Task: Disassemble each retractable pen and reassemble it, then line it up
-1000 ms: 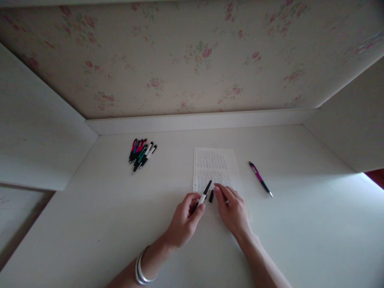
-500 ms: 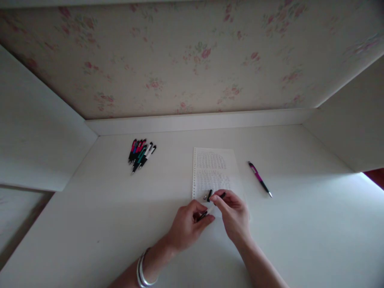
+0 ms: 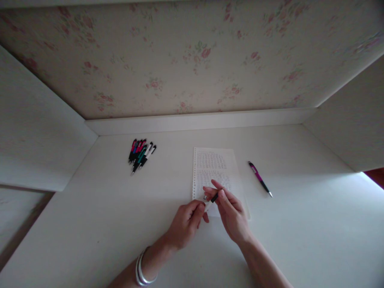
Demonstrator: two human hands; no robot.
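Observation:
Over the lower part of a handwritten sheet of paper (image 3: 210, 161), both hands work on one pen with a white barrel (image 3: 208, 205). My left hand (image 3: 184, 226) is closed around its lower left end, which the fingers hide. At the upper right end, my right hand (image 3: 235, 218) pinches a black rubber grip (image 3: 214, 197) between thumb and fingers, in line with the barrel. Some of the right fingers stretch out past it. A small silvery piece (image 3: 205, 197), probably the metal tip, lies on the paper just left of the grip.
Several pens (image 3: 140, 155) with red, blue, green and white barrels lie bunched at the back left. A purple and black pen (image 3: 259, 179) lies right of the paper. White panels (image 3: 36, 120) and a papered back wall (image 3: 192, 64) enclose the white desk (image 3: 99, 212).
The black grip that lay on the paper is now in my right fingers at the end of the white barrel. My left hand has turned, its thumb now over the barrel.

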